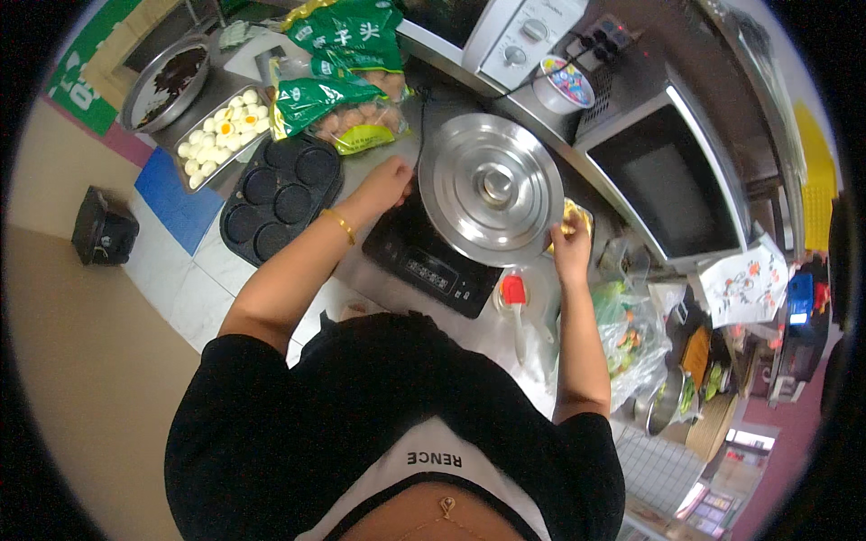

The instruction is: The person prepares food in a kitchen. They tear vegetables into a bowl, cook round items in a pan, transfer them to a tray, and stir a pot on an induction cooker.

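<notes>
A round stainless-steel lid (467,209) with a knob in its middle lies over the black induction cooker (433,270); any pot beneath is hidden. My left hand (388,182), a gold bangle at its wrist, is beside the lid's left edge with fingers curled. My right hand (572,245) is at the lid's lower right edge, fingers bent, its fingertips close to the rim. Whether either hand grips a handle is hidden. Just below the cooker's right corner lies a spatula (514,291) with a red head and pale handle, over a clear bowl.
On the left are a black moulded pan (292,203), a tray of boiled eggs (223,135) and green food bags (338,101). Microwaves (666,176) and a white tub (563,84) line the back. Plastic-bagged vegetables (626,338) sit at right.
</notes>
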`<state>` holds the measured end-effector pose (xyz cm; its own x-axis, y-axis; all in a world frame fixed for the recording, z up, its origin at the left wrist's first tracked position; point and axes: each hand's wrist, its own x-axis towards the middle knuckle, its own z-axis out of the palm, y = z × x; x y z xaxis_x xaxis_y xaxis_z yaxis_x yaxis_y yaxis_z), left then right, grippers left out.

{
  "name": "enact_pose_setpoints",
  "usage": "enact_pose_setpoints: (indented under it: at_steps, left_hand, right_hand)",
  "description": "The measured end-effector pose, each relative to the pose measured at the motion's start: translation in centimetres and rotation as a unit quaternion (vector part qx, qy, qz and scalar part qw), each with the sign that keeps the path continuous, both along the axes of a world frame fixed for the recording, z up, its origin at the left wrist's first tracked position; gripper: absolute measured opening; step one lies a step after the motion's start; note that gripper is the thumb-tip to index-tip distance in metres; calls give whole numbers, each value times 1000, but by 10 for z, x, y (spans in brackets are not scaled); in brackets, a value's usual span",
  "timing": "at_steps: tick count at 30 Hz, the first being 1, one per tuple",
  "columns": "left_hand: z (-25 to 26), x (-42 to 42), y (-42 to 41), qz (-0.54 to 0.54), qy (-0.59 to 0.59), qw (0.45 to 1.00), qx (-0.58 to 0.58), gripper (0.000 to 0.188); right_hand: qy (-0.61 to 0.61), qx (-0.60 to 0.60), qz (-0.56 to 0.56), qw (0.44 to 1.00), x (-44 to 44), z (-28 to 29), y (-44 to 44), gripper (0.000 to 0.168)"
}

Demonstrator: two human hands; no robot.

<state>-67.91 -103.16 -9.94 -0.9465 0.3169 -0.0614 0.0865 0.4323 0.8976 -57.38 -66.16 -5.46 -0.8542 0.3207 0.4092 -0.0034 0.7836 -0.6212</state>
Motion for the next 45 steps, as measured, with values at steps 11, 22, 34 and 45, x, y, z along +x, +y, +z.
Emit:
enact_pose_setpoints:
  at_steps: [11,22,34,45]
  left_hand:
    - [-41,138,73,-514,316,768,-215,16]
    - [-17,125,40,-470,214,820,-249,20]
    - [-44,136,-54,-288,199,892,-285,20]
    - [-3,142,-79,-183,142,952,-200,22]
  right_hand:
    - [-8,-10,36,999,30,55,-78,22]
    - [-10,60,77,995,34,63,-100,21]
    - [-128,222,97,962,-42,70,-139,45]
    - [-153,234,96,955,-67,41,-137,44]
